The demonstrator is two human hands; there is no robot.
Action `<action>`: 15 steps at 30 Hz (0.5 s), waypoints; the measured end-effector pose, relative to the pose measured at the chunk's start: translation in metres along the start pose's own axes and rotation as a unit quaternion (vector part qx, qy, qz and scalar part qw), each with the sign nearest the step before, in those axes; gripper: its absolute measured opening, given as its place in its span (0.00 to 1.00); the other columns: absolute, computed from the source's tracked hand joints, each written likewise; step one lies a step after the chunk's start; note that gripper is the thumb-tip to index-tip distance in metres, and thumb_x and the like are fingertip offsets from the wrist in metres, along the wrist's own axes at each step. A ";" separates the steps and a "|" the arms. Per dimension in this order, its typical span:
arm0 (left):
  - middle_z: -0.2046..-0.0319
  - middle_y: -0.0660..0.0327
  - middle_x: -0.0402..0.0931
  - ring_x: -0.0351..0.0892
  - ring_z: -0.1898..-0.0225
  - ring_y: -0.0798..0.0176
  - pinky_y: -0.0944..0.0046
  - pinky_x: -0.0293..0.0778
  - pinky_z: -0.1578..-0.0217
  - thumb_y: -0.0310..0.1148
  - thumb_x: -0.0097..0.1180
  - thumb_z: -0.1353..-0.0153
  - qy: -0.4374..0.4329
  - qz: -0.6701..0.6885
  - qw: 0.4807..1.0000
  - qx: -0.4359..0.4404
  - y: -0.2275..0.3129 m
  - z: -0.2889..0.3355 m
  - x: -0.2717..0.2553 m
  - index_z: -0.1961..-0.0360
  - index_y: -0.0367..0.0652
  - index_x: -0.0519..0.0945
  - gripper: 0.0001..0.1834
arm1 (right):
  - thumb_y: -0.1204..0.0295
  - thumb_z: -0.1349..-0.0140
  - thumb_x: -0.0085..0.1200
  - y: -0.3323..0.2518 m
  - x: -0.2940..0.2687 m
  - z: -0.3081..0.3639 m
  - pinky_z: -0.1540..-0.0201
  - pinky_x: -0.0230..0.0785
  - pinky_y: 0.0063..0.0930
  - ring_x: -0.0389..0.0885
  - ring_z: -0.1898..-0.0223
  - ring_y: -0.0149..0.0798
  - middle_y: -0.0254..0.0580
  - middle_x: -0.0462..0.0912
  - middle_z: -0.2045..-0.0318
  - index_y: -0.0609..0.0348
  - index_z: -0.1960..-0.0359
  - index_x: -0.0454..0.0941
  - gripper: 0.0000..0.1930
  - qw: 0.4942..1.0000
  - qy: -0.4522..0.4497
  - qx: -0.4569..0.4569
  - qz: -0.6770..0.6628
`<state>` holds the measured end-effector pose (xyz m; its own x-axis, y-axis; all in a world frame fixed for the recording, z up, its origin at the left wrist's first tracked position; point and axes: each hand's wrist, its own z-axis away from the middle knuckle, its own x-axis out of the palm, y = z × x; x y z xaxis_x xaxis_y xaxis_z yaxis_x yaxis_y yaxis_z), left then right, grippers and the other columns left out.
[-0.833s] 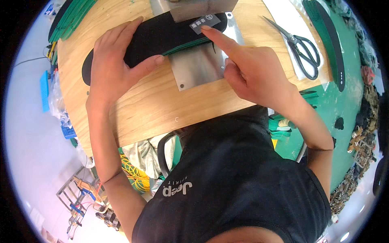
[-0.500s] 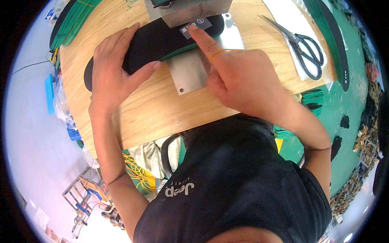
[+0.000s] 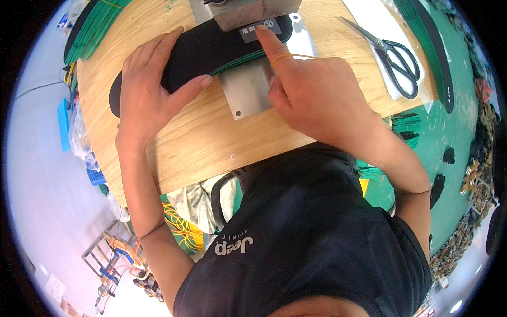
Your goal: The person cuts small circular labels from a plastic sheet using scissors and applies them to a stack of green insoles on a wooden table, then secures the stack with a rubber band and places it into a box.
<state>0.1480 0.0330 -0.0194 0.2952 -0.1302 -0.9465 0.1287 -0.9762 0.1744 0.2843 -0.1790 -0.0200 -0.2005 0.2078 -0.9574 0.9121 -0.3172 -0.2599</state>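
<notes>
A stack of black insoles with green edges (image 3: 195,53) lies across the table, its right end beneath a metal block (image 3: 259,15). My left hand (image 3: 145,87) spans the stack's left part, thumb by the near edge and fingers reaching the far edge, gripping it. A small dark translucent label with pale print (image 3: 247,36) rests on the top insole near the right end. My right hand (image 3: 319,92) touches the label with its outstretched index fingertip; the other fingers are curled and partly hidden. A thin yellowish rubber band (image 3: 306,56) shows at the index finger.
Under the stack is a metal plate (image 3: 245,95). Black-handled scissors (image 3: 393,55) lie at the right on white paper (image 3: 364,16). More green-edged insoles stand far left (image 3: 97,29) and right (image 3: 435,58). The wooden table's front edge (image 3: 211,182) curves near my body.
My right index fingertip has shifted slightly right, and the label sits slightly farther right on the insole. My left hand stays in place on the stack.
</notes>
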 end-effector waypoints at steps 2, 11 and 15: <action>0.49 0.50 0.73 0.71 0.48 0.48 0.56 0.63 0.45 0.45 0.66 0.54 0.001 -0.006 1.000 0.006 -0.001 0.000 0.000 0.41 0.43 0.70 0.38 | 0.70 0.43 0.50 -0.001 -0.001 0.002 0.77 0.69 0.40 0.77 0.82 0.49 0.45 0.77 0.85 0.58 0.36 0.61 0.30 1.000 -0.001 0.003 0.001; 0.50 0.50 0.74 0.72 0.48 0.48 0.56 0.63 0.45 0.45 0.66 0.54 0.003 -0.010 1.000 0.010 -0.002 0.000 0.001 0.41 0.43 0.71 0.38 | 0.70 0.42 0.49 0.004 0.002 0.000 0.77 0.68 0.41 0.77 0.83 0.50 0.45 0.76 0.85 0.56 0.36 0.61 0.29 1.000 -0.007 0.005 0.010; 0.50 0.51 0.74 0.72 0.48 0.48 0.56 0.64 0.45 0.45 0.66 0.54 0.003 0.002 1.000 0.005 -0.002 0.000 0.001 0.42 0.43 0.71 0.37 | 0.70 0.42 0.49 0.003 0.002 -0.001 0.77 0.68 0.41 0.77 0.83 0.50 0.46 0.76 0.86 0.55 0.36 0.61 0.29 1.000 0.000 0.008 0.005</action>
<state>0.1485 0.0344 -0.0204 0.3005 -0.1340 -0.9443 0.1169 -0.9774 0.1759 0.2874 -0.1785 -0.0231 -0.1907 0.2043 -0.9602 0.9087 -0.3333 -0.2514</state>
